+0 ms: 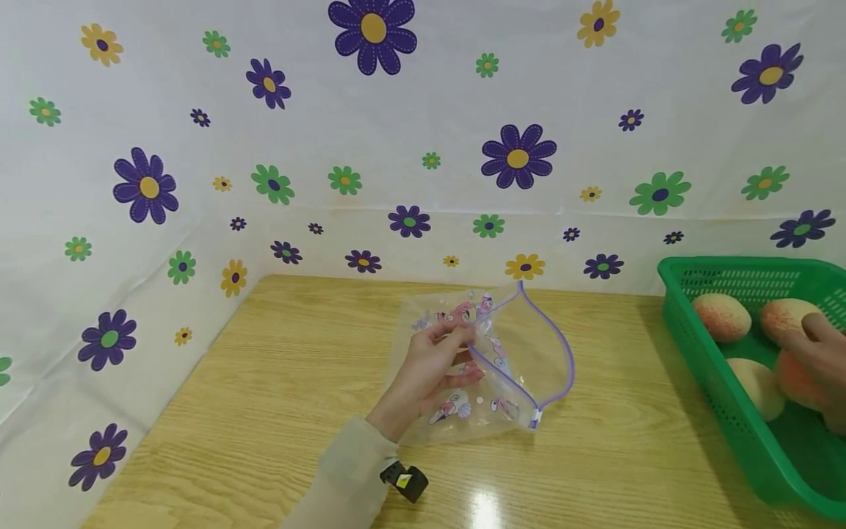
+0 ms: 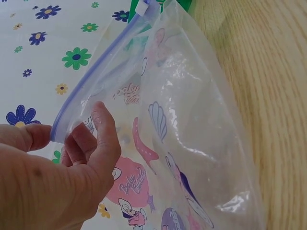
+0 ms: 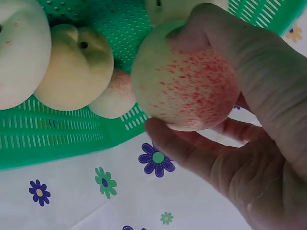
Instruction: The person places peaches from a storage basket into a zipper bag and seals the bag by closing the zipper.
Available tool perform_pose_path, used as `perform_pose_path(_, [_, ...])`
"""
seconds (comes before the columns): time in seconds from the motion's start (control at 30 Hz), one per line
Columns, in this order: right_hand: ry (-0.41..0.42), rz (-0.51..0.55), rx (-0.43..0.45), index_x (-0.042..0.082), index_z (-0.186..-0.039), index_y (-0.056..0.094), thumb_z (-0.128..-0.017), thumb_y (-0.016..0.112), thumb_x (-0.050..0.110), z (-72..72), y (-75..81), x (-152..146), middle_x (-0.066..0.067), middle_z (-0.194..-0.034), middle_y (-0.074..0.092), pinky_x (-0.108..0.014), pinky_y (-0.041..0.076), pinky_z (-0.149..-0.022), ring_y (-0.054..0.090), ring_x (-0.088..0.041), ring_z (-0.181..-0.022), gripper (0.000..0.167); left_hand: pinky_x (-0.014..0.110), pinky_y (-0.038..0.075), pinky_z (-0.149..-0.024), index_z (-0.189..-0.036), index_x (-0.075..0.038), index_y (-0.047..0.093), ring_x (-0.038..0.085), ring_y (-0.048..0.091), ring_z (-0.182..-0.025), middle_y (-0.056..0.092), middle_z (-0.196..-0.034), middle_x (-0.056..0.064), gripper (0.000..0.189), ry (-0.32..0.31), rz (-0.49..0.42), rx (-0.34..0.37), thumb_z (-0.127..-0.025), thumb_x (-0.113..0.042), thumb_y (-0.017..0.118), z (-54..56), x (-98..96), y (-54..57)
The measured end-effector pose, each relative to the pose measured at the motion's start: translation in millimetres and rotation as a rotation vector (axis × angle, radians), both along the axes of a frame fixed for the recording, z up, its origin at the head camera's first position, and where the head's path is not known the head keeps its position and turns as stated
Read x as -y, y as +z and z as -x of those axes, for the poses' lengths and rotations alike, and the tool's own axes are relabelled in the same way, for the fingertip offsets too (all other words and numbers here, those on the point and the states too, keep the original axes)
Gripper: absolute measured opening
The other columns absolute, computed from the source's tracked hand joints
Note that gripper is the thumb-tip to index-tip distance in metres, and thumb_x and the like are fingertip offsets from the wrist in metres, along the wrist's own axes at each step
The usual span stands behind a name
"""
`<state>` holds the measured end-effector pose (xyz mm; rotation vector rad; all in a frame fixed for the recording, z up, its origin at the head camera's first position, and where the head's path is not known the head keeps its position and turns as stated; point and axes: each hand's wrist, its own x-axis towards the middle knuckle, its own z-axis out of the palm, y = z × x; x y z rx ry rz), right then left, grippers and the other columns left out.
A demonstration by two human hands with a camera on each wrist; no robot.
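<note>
A clear zip bag (image 1: 456,422) with a purple zip edge and pink cartoon prints lies on the wooden table, its mouth spread toward the right. My left hand (image 1: 429,371) pinches one side of that mouth between thumb and fingers; the left wrist view shows the purple edge (image 2: 91,72) at the thumb. At the far right, my right hand (image 1: 819,364) is over the green basket. In the right wrist view its thumb and fingers grip a peach (image 3: 187,86), pale with red speckles. Other peaches (image 3: 72,67) sit beside it in the basket.
The green plastic basket (image 1: 720,422) with slotted walls stands on the table's right side and holds several peaches (image 1: 722,317). A white flowered sheet (image 1: 423,110) hangs behind and to the left of the wooden table (image 1: 297,345). A black strap device (image 1: 406,479) is on the left wrist.
</note>
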<state>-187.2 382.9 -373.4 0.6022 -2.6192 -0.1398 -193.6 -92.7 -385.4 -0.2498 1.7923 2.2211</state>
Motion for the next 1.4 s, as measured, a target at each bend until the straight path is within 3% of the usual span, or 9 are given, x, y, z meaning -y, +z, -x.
perform_pose_path(0.2, [0.155,0.067,-0.091,-0.002,-0.112,0.048,-0.02,0.073,-0.025,4.2,9.4,4,-0.025,-0.092,0.043,-0.037,0.034,-0.049,0.042,-0.03,-0.066,0.097,0.024,0.064,-0.065,-0.126,-0.007,0.061,0.015,0.066,-0.086,0.06,-0.103,0.004,0.028,-0.003,0.005,0.003,-0.103,-0.024,0.061,-0.4,1.2,-0.2])
perform_pose_path(0.77, [0.271,0.13,-0.129,-0.003,-0.106,0.057,-0.023,0.071,-0.002,1.0,27.8,21,-0.03,-0.105,0.049,-0.057,0.048,-0.06,0.05,-0.044,-0.086,0.084,0.026,0.064,-0.066,-0.118,-0.008,0.061,0.016,0.066,-0.087,0.06,-0.102,0.004,0.021,0.024,0.007,0.013,-0.102,-0.022,0.06,-1.8,3.3,-0.4])
perform_pose_path(0.83, [0.256,0.117,-0.112,-0.003,-0.109,0.056,-0.032,0.072,0.002,-2.0,29.6,25,-0.03,-0.108,0.049,-0.063,0.046,-0.06,0.051,-0.046,-0.084,0.079,0.026,0.064,-0.066,-0.119,-0.009,0.061,0.016,0.066,-0.087,0.06,-0.103,0.004,0.021,0.025,0.01,0.013,-0.102,-0.022,0.06,-2.1,3.5,-0.2])
perform_pose_path(0.93, [0.249,0.123,-0.138,-0.001,-0.108,0.058,-0.074,0.067,0.031,-3.8,31.8,31,-0.029,-0.105,0.049,-0.063,0.045,-0.057,0.052,-0.047,-0.077,0.047,0.026,0.064,-0.066,-0.119,-0.008,0.061,0.016,0.066,-0.087,0.06,-0.103,0.004,0.022,0.023,0.01,0.009,-0.102,-0.022,0.06,-2.9,3.8,0.0])
perform_pose_path(1.1, [0.227,0.132,-0.149,0.0,-0.108,0.058,-0.085,0.006,0.072,-5.6,36.9,39,-0.029,-0.103,0.049,-0.064,0.045,-0.056,0.052,-0.049,-0.071,0.091,0.026,0.064,-0.066,-0.12,-0.008,0.06,0.015,0.065,-0.087,0.059,-0.102,0.004,0.023,0.014,0.012,0.005,-0.102,-0.022,0.06,-3.5,3.6,0.5])
perform_pose_path(1.13, [0.215,0.129,-0.134,0.0,-0.109,0.057,-0.089,0.024,0.071,-6.7,38.5,41,-0.029,-0.104,0.049,-0.065,0.046,-0.057,0.053,-0.049,-0.071,0.081,0.026,0.064,-0.066,-0.12,-0.008,0.06,0.015,0.065,-0.087,0.059,-0.102,0.004,0.023,0.012,0.014,0.006,-0.102,-0.022,0.06,-3.4,3.5,0.6])
perform_pose_path(1.2, [0.205,0.124,-0.126,0.0,-0.11,0.058,-0.089,0.022,0.073,-7.8,40.5,44,-0.029,-0.104,0.049,-0.066,0.046,-0.058,0.054,-0.05,-0.071,0.084,0.026,0.064,-0.066,-0.121,-0.009,0.06,0.016,0.065,-0.087,0.058,-0.102,0.004,0.023,0.01,0.017,0.002,-0.102,-0.023,0.06,-4.0,3.6,1.0])
perform_pose_path(1.33, [0.191,0.116,-0.087,0.001,-0.112,0.058,-0.075,0.08,0.044,-10.9,44.1,51,-0.029,-0.105,0.051,-0.066,0.049,-0.058,0.055,-0.049,-0.073,0.06,0.026,0.064,-0.067,-0.121,-0.009,0.06,0.016,0.065,-0.087,0.058,-0.101,0.004,0.023,0.009,0.017,0.001,-0.102,-0.024,0.061,-4.9,3.9,1.5])
perform_pose_path(1.4, [0.188,0.12,-0.072,0.001,-0.113,0.058,-0.073,0.083,0.039,-12.8,44.4,54,-0.03,-0.106,0.052,-0.067,0.05,-0.06,0.055,-0.05,-0.077,0.06,0.026,0.064,-0.067,-0.121,-0.009,0.06,0.016,0.065,-0.087,0.058,-0.102,0.004,0.024,0.008,0.013,0.002,-0.102,-0.023,0.061,-5.5,4.0,1.8])
